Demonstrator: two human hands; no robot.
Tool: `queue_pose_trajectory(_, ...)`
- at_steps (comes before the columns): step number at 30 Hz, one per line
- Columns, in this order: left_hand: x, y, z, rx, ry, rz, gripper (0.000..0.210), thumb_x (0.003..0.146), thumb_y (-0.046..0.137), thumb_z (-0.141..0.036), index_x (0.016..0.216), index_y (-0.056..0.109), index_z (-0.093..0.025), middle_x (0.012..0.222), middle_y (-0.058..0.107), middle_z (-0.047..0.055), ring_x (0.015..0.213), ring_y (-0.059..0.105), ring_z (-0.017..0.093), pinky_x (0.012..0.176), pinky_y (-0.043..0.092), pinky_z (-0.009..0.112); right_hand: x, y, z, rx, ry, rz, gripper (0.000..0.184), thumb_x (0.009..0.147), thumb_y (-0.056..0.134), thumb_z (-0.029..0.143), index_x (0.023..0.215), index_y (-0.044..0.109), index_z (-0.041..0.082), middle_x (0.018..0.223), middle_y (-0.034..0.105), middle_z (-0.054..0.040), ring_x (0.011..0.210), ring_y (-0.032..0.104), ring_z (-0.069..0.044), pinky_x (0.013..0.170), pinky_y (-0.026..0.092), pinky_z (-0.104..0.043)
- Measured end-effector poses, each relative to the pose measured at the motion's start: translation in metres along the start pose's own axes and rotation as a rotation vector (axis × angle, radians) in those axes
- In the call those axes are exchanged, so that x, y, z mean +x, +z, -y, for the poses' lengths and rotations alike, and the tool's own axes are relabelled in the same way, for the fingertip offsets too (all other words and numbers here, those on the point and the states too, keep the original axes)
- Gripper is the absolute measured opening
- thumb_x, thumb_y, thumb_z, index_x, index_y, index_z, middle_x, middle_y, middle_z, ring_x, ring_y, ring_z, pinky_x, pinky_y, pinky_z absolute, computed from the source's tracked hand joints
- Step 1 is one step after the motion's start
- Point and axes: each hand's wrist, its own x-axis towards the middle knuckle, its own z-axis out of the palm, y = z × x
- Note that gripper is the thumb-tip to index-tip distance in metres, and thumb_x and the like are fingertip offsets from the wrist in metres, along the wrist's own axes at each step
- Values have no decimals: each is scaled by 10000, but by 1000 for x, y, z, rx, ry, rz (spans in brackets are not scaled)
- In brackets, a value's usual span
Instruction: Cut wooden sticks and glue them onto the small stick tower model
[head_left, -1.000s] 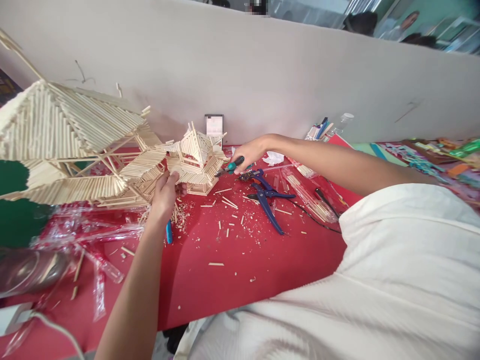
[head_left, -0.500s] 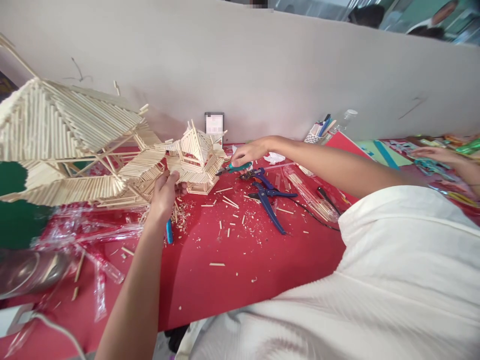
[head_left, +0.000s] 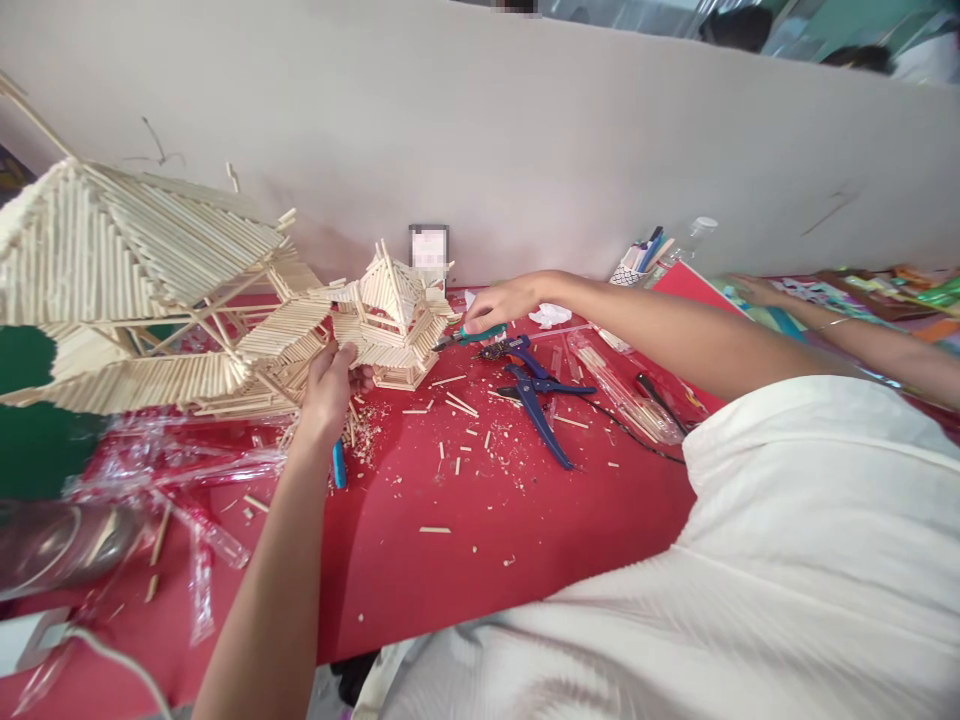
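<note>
Left hand (head_left: pixel 330 388) gripping the small stick house (head_left: pixel 400 320) at ten o'clock, right hand (head_left: pixel 501 304) clutching pliers (head_left: pixel 480 334) at its edge, a co-worker's hand (head_left: pixel 756 291) at three o'clock reaches farther inward than moments earlier.

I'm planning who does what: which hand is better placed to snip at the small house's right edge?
Probably the right hand: it holds the green pliers, with their tips close to that edge of the small house. The left hand is at the house's opposite side, apparently steadying it.
</note>
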Motion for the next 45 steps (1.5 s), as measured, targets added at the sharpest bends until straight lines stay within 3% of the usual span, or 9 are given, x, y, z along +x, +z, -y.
queue_pose_trajectory(12, 1, -1, -1, 1, -19, 4, 279, 738, 675, -422, 809, 499, -218, 739, 514, -22, 634, 632, 140, 532, 516, 237, 9, 6, -9, 9, -7, -22, 634, 886, 496, 792, 715, 574, 186, 686, 494, 17, 656, 420, -140, 629, 340, -301)
queue_pose_trajectory(21, 1, -1, 1, 10, -9, 13, 255, 756, 656, -423, 818, 514, -219, 732, 523, -21, 631, 634, 144, 544, 528, 248, 10, 1, -11, 78, 38, 99, 662, 864, 475, 833, 718, 589, 197, 666, 529, 16, 631, 471, -147, 642, 398, -305)
queue_pose_trajectory(28, 2, -2, 1, 4, -21, 19, 270, 758, 655, -433, 817, 495, -224, 717, 505, -32, 621, 636, 141, 538, 524, 240, 7, 8, -8, 13, 21, 15, 650, 888, 470, 808, 724, 606, 193, 691, 583, -1, 640, 501, -150, 664, 416, -308)
queue_pose_trajectory(35, 3, -2, 2, -14, -18, 4, 270, 749, 673, -419, 810, 486, -233, 713, 513, -29, 633, 649, 157, 554, 545, 264, 0, 8, 6, 43, 67, 66, 689, 912, 403, 818, 739, 617, 187, 702, 628, -24, 652, 559, -163, 698, 450, -319)
queue_pose_trajectory(42, 2, 1, 0, -27, -14, 11, 291, 735, 692, -424, 803, 484, -232, 677, 512, -27, 643, 650, 166, 542, 525, 256, 2, 17, -6, 58, 42, 2, 722, 885, 407, 850, 664, 552, 177, 592, 552, 7, 535, 468, -118, 587, 380, -286)
queue_pose_trajectory(45, 1, 1, 0, -36, -12, 8, 291, 735, 690, -416, 814, 478, -233, 686, 512, -28, 653, 653, 171, 560, 528, 271, 5, 19, -13, -51, -41, -76, 717, 916, 396, 819, 631, 536, 176, 558, 525, 25, 526, 426, -103, 574, 323, -277)
